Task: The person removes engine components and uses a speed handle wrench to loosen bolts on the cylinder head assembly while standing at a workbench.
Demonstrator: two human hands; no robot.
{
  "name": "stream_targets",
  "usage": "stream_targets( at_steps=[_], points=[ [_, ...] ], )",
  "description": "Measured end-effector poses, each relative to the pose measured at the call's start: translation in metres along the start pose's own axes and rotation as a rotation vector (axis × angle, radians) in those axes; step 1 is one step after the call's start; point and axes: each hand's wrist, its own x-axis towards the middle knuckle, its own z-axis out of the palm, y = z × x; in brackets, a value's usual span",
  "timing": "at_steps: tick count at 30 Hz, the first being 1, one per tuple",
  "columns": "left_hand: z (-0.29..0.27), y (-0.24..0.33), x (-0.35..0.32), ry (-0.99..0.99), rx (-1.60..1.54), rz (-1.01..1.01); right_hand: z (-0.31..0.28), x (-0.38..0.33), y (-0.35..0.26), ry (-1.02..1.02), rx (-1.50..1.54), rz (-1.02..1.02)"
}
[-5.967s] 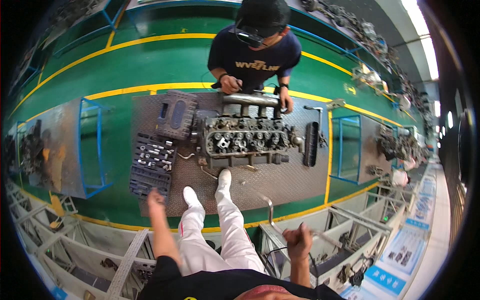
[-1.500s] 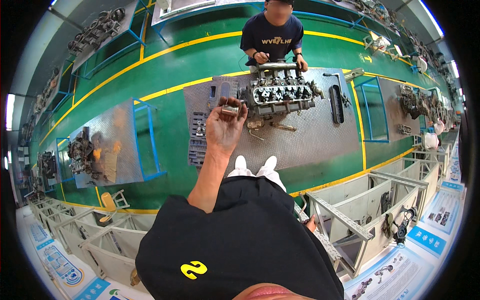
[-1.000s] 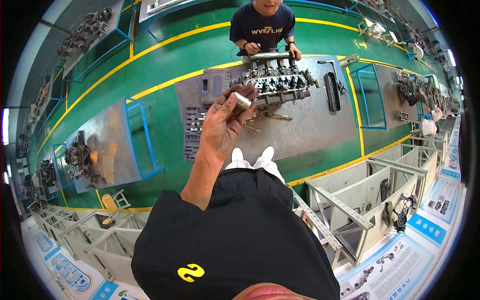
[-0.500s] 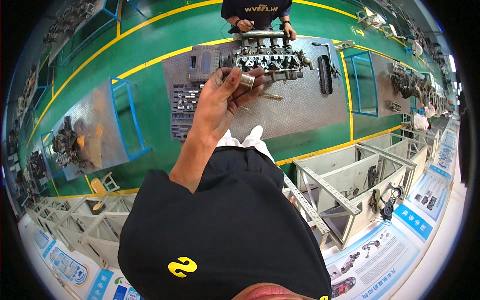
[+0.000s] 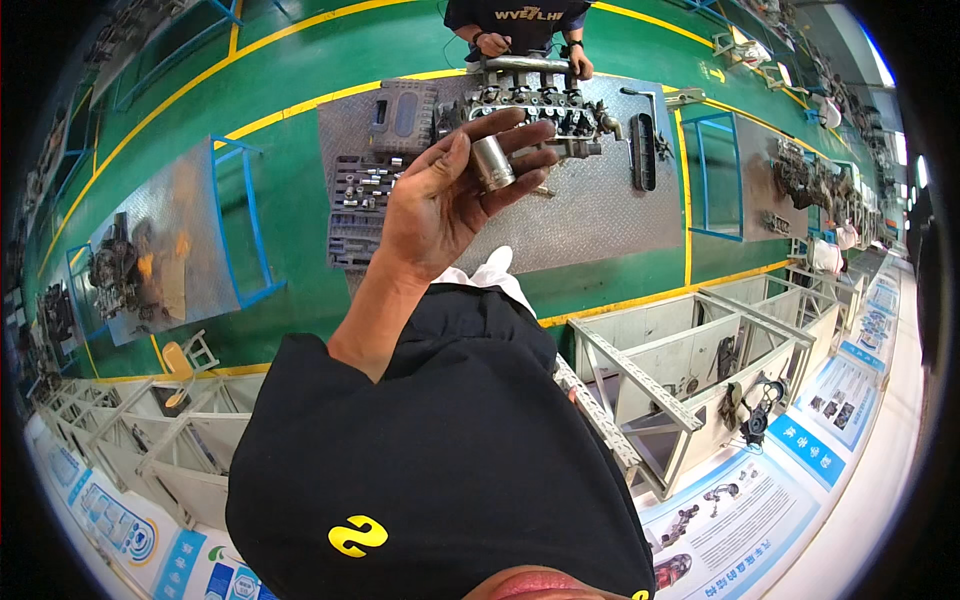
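Observation:
My left hand [image 5: 440, 205] is raised over the near side of the metal-topped bench, palm toward me. It holds a shiny silver socket [image 5: 492, 164] against the fingers, which are dirty and partly spread; the thumb lies along its left side. The socket stands nearly upright, tilted a little. Beyond the hand, an engine cylinder head [image 5: 545, 105] with a pipe along its far side sits on the bench. Only a sliver of skin, perhaps my right hand [image 5: 573, 395], shows beside my shirt; its fingers are hidden.
A co-worker [image 5: 515, 20] stands across the bench [image 5: 600, 220], both hands near the cylinder head. An open socket case [image 5: 355, 210] lies left, a long black cover [image 5: 643, 155] right. White metal frames [image 5: 640, 400] stand at my right. Other benches with engines flank this one.
My left hand has opened its fingers somewhat, and the socket has turned from lying slanted to nearly upright in it. My view has shifted slightly. The co-worker's hands remain by the cylinder head.

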Motion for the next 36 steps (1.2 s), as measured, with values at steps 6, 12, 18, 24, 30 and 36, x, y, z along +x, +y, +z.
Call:
stream_targets(
  at_steps=[6, 12, 18, 24, 30, 36],
  points=[
    [0.005, 0.002, -0.007, 0.018, 0.009, -0.026, -0.003, 0.000, 0.002, -0.017, -0.016, -0.012],
    [-0.002, 0.000, -0.015, -0.036, -0.085, -0.035, -0.003, 0.002, 0.006, -0.036, -0.025, -0.020],
    [0.001, -0.003, -0.020, 0.003, -0.051, -0.039, -0.006, 0.005, 0.010, -0.051, -0.035, -0.029],
    [0.001, -0.007, -0.025, -0.039, -0.065, -0.050, -0.007, 0.007, 0.014, -0.071, -0.042, -0.040],
    [0.005, -0.014, -0.030, -0.015, -0.043, -0.062, -0.009, 0.010, 0.023, -0.098, -0.048, -0.050],
    [-0.003, -0.021, -0.032, 0.045, -0.060, -0.057, -0.019, 0.017, 0.037, -0.131, -0.032, -0.079]
  ],
)
